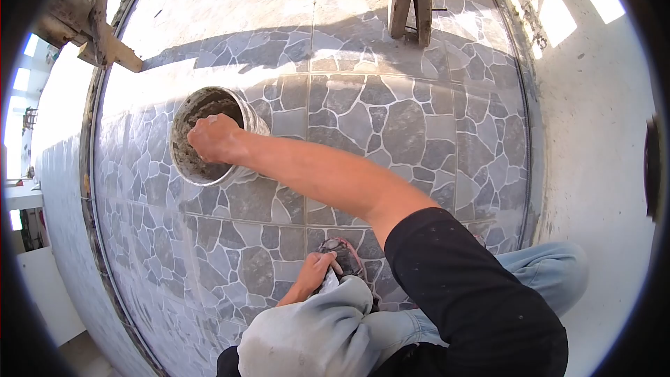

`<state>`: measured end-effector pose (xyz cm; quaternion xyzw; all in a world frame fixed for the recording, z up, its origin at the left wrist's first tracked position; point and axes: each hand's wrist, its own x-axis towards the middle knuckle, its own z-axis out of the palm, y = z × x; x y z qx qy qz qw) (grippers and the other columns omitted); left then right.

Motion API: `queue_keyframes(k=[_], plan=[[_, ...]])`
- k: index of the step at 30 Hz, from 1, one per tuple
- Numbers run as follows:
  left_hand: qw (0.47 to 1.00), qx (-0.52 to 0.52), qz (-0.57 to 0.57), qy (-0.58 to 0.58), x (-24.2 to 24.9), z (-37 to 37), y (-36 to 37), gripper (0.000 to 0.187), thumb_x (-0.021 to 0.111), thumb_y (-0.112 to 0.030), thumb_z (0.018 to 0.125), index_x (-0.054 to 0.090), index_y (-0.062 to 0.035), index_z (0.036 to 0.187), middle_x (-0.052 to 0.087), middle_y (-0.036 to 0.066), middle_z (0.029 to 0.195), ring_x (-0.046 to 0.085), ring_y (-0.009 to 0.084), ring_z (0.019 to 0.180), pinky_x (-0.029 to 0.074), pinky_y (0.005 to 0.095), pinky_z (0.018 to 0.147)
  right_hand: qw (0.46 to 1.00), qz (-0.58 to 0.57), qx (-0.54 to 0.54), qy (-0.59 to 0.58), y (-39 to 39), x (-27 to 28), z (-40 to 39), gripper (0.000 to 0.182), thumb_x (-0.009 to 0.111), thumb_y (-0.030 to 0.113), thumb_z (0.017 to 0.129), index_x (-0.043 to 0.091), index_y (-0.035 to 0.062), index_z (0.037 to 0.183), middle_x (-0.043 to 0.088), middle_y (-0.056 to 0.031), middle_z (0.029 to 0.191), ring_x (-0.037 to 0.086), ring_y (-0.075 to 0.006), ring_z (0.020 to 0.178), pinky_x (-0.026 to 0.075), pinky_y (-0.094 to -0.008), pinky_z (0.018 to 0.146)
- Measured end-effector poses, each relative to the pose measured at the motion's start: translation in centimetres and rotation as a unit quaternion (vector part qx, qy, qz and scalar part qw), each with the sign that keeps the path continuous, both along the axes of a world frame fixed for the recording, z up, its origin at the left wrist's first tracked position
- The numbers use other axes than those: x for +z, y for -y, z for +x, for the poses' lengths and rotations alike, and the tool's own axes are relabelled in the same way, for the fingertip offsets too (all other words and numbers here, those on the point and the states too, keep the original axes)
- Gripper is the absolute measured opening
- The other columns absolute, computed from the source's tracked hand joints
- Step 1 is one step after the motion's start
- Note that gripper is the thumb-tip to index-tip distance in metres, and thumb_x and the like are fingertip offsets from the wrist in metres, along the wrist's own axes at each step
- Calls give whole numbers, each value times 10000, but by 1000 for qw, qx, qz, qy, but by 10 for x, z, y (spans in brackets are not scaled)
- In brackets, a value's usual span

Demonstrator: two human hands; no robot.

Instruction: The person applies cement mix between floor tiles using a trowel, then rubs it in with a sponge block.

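My right hand (215, 138) is over the mouth of a mortar-smeared bucket (255, 120), with the arm stretched across to the left. Its fingers are curled into a fist, and whatever they may grip is hidden behind the hand. Grey, wet-looking residue coats the bucket's inner wall. Low in the view, my left hand (318, 269) is closed beside my knee, near a dark shoe (346, 255) with pinkish edging. A small pale grey-white piece shows just below its fingers, too little of it visible to name.
Stone-patterned tiles (380, 122) with pale joints cover the floor. A wooden post (413, 0) stands at the top, and wooden boards (105, 35) jut in at upper left. A white wall (593, 167) runs along the right.
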<state>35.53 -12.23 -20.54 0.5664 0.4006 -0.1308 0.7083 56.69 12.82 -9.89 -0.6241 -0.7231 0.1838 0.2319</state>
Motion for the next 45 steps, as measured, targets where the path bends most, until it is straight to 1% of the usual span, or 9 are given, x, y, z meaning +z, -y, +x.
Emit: queue_keyframes(k=[9, 11, 14, 16, 17, 20, 29, 35, 45], plan=[[1000, 12, -25, 1, -2, -2, 1, 479, 529, -294, 997, 764, 29, 733, 562, 44, 517, 481, 130, 498, 386, 320, 528, 982, -63, 89, 155, 5, 7, 8, 342, 753, 216, 831, 757, 43, 1126, 681, -270, 1202, 710, -369, 1087, 605, -457, 826], [1000, 6, -5, 7, -8, -6, -1, 477, 534, -307, 994, 764, 28, 744, 565, 60, 523, 501, 144, 510, 407, 334, 545, 995, -24, 84, 50, 8, 15, 30, 564, 807, 453, 830, 716, 57, 1222, 627, -271, 1277, 690, -389, 1103, 575, -455, 913], [1000, 12, 4, 2, -2, -4, 0, 477, 546, -336, 987, 765, 26, 767, 570, 86, 539, 538, 166, 541, 444, 360, 581, 962, 107, -111, -224, 36, 48, 94, 563, 706, 535, 918, 705, 18, 1139, 701, -262, 932, 707, -381, 906, 556, -457, 813], [998, -15, -3, -56, -12, -10, 2, 453, 558, -334, 973, 787, -8, 759, 625, 96, 582, 556, 176, 598, 462, 339, 649, 926, 26, -213, -312, 48, 26, 173, 515, 571, 477, 1003, 651, -7, 1160, 692, -136, 847, 640, -215, 721, 522, -387, 668], [998, 5, -15, -60, -11, -9, 0, 453, 558, -334, 973, 787, -8, 759, 625, 96, 582, 556, 176, 598, 462, 339, 649, 924, -23, -243, -294, 58, 1, 214, 490, 531, 411, 1002, 606, -9, 1244, 680, -83, 855, 592, -149, 696, 500, -350, 649], [1000, -6, -18, -20, -2, -7, -5, 463, 552, -344, 980, 789, -8, 768, 654, 116, 621, 590, 203, 632, 489, 348, 688, 959, -48, -279, -23, 96, -108, 315, 653, 678, 280, 802, 542, -4, 1374, 635, -301, 1306, 622, -347, 1258, 470, -414, 1060], [994, -9, -92, -54, 8, 1, -18, 487, 529, -362, 1003, 797, -11, 797, 656, 112, 619, 580, 197, 600, 485, 351, 644, 994, 73, -30, 79, -46, -155, 218, 342, 658, 103, 892, 734, 163, 1219, 661, -160, 1152, 637, -347, 1103, 515, -443, 971], [993, -21, -96, -69, 5, 0, -20, 522, 560, -444, 1012, 798, -38, 785, 648, 118, 603, 605, 197, 582, 495, 379, 633, 981, -52, -29, 187, 46, -128, 263, 286, 687, 105, 886, 754, 134, 1162, 624, -140, 1123, 653, -341, 1024, 527, -438, 933], [996, -28, -69, -54, 8, 6, -14, 507, 560, -403, 1007, 784, -15, 771, 622, 89, 578, 562, 175, 560, 474, 369, 597, 960, 16, -109, 256, 7, -143, 210, 332, 743, 104, 822, 774, 217, 1133, 598, -99, 1182, 587, -297, 1221, 467, -489, 1064]])
